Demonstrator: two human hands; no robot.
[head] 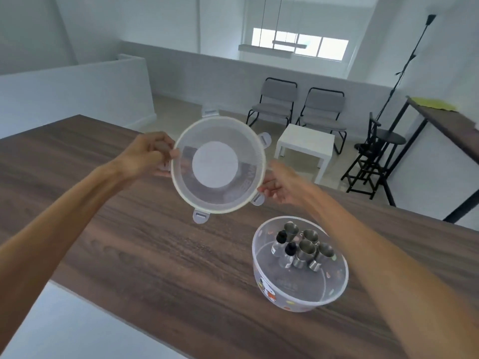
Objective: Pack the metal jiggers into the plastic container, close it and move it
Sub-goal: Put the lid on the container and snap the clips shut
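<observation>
A round clear plastic lid [217, 165] with snap tabs is held up above the wooden table [129, 242], tilted toward me. My left hand [150, 154] grips its left rim and my right hand [282, 186] grips its right rim. Below and to the right, the round clear plastic container [300, 265] stands open on the table. Several metal jiggers [308, 252] stand inside it, along with two small bottles with black caps [285, 248]. Both hands are well above and left of the container.
The table's far edge runs diagonally behind the lid and its near edge lies at the lower left. Beyond stand two grey chairs [298, 104], a white side table [305, 145], a black stool [378, 156] and a tall desk [445, 120].
</observation>
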